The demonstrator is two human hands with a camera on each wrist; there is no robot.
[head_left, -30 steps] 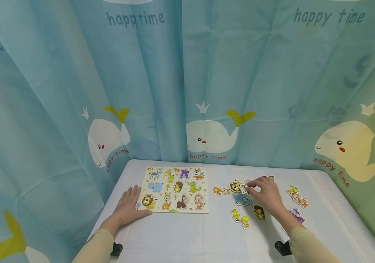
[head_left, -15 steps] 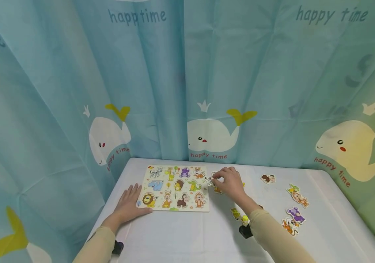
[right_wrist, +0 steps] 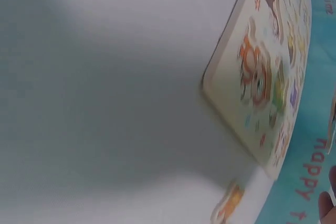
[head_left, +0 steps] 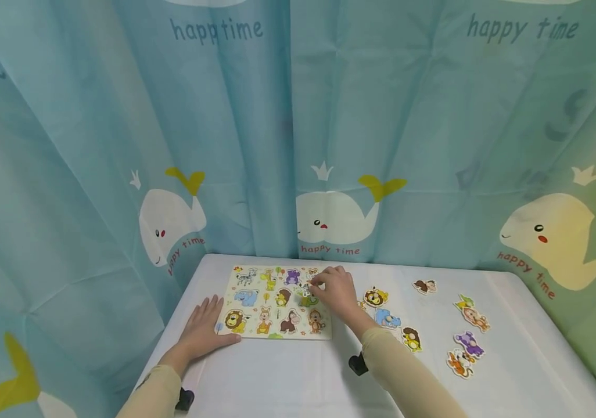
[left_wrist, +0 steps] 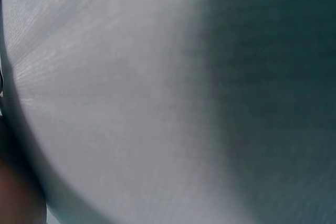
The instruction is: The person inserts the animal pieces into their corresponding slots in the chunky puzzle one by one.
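A flat animal puzzle board (head_left: 324, 335) with printed recesses lies at the left of the table. Above its upper right part, my right hand (head_left: 337, 292) pinches a small zebra puzzle piece (head_left: 304, 289) between thumb and fingertips. The piece overlaps the crocodile picture in the head view. My left hand (head_left: 201, 326) rests with spread fingers at the board's lower left corner, thumb along its front edge. In the right wrist view, fingertips (right_wrist: 328, 205) show at the right edge, near the board (right_wrist: 223, 82). Blurred pale cloth fills most of the left wrist view.
Right of the board lie a lion piece (head_left: 376, 296), an elephant piece (head_left: 388, 319) and a hedgehog piece (head_left: 411, 338). Farther right are a brown animal piece (head_left: 425, 286), a monkey piece (head_left: 476, 319), a purple piece (head_left: 469, 343) and a tiger piece (head_left: 460, 363). A curtain (head_left: 256, 145) hangs behind.
My right hand has carried the zebra piece leftward from among the loose pieces to over the board. The right forearm now covers the giraffe piece. My left hand has stayed in place.
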